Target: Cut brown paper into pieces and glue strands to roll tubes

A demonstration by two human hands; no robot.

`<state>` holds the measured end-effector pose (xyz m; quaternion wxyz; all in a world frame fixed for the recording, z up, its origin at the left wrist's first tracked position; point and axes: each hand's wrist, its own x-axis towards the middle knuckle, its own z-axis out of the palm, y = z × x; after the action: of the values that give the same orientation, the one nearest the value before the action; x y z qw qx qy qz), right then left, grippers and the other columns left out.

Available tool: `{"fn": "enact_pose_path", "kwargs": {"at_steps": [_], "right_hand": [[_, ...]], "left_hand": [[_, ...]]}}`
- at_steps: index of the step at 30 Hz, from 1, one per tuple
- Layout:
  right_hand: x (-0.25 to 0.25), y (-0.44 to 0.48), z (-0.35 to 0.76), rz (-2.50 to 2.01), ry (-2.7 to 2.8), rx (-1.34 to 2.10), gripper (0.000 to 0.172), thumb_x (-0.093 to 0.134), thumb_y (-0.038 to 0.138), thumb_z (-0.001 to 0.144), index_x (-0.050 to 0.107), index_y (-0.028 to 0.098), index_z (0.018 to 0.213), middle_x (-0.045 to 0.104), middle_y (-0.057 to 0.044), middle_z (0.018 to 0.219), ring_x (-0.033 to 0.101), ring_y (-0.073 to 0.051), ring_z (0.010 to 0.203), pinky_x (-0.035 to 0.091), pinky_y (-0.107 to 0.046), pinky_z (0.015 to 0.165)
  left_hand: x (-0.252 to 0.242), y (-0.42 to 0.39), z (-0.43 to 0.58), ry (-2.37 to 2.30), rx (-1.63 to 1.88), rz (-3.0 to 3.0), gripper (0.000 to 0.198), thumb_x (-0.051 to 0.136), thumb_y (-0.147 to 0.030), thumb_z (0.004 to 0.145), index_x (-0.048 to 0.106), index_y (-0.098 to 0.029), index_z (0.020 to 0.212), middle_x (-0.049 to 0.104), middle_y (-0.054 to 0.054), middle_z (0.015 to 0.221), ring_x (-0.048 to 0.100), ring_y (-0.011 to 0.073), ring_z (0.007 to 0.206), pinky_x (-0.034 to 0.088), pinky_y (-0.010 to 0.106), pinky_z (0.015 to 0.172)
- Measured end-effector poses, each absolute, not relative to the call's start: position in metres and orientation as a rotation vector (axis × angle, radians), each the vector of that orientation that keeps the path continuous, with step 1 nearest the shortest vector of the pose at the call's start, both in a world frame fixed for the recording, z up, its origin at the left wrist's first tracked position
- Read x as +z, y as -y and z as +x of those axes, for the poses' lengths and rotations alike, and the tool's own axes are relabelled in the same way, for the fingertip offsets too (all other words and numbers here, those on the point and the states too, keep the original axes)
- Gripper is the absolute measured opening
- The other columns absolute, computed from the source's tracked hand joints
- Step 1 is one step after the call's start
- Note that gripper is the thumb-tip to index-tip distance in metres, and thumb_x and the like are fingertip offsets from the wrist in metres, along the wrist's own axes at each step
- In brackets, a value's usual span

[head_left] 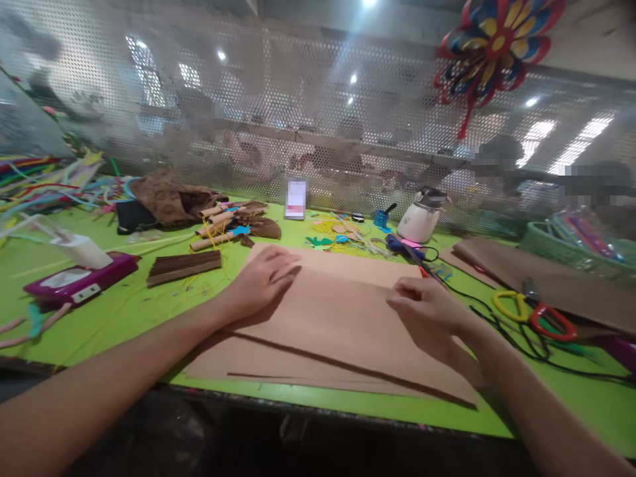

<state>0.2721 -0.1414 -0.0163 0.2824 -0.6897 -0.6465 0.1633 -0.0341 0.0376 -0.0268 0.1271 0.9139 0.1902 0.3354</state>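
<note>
Large sheets of brown kraft paper [342, 318] lie stacked in front of me on the green table, the upper sheet skewed over the lower [298, 368]. My left hand [263, 281] rests on the upper sheet's left side, fingers extended together over the paper. Over the right part of that sheet is my right hand [422, 298], fingers curled with thumb and forefinger close together. Whether anything is inside this closed hand is hidden. A small red tip [424, 271] shows just behind it.
At right lie scissors [534, 315] with yellow and red handles, black cord and folded brown paper [546, 271]. A glue gun [407, 245] and a white kettle [422, 215] stand behind. At left are a purple power strip [82, 281], pleated brown paper [183, 267] and paper rolls [218, 222].
</note>
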Motion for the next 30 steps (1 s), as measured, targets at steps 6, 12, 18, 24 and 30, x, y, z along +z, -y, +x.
{"fn": "enact_pose_path", "kwargs": {"at_steps": [6,12,18,24,30], "right_hand": [[-0.024,0.135,0.299,-1.627,1.030,0.404,0.036,0.072,0.050,0.061,0.060,0.017,0.063,0.055,0.002,0.054,0.047,-0.012,0.051,0.036,-0.024,0.051],[-0.024,0.130,0.316,-1.464,0.746,0.091,0.036,0.063,0.053,0.068,0.058,0.018,0.073,0.059,0.001,0.064,0.049,-0.013,0.054,0.041,-0.026,0.052],[0.051,0.163,0.273,-1.705,1.308,-0.984,0.026,0.050,0.034,0.087,0.063,0.016,0.073,0.060,-0.004,0.067,0.052,-0.015,0.062,0.039,-0.029,0.062],[0.047,0.146,0.167,-2.103,2.314,-0.777,0.019,0.047,0.005,0.079,0.064,0.013,0.079,0.066,-0.011,0.074,0.058,-0.018,0.063,0.034,-0.027,0.055],[-0.006,0.124,0.100,-2.031,2.518,-0.416,0.022,0.047,0.013,0.081,0.066,0.009,0.090,0.068,-0.015,0.080,0.062,-0.022,0.069,0.041,-0.029,0.057]], "left_hand": [[-0.013,-0.047,-0.044,-0.789,1.458,2.451,0.037,0.050,-0.030,0.089,0.051,-0.025,0.126,0.055,0.008,0.123,0.049,0.0231,0.115,0.039,0.041,0.100],[0.008,-0.015,-0.039,-0.412,0.541,2.678,0.027,0.050,-0.034,0.088,0.066,-0.020,0.106,0.065,0.007,0.108,0.059,0.0205,0.100,0.044,0.030,0.090],[0.011,0.007,-0.018,-0.185,0.170,2.644,0.026,0.050,-0.034,0.089,0.071,-0.018,0.093,0.067,0.009,0.101,0.060,0.0216,0.097,0.043,0.028,0.086],[-0.003,0.011,0.003,-0.472,0.361,1.783,0.049,0.054,-0.054,0.084,0.058,-0.016,0.115,0.067,0.012,0.101,0.064,0.0228,0.089,0.048,0.033,0.077],[-0.020,0.016,0.012,-0.723,0.549,1.343,0.028,0.064,-0.035,0.079,0.051,-0.015,0.094,0.053,-0.002,0.058,0.050,0.0103,0.048,0.036,0.020,0.046]]}}
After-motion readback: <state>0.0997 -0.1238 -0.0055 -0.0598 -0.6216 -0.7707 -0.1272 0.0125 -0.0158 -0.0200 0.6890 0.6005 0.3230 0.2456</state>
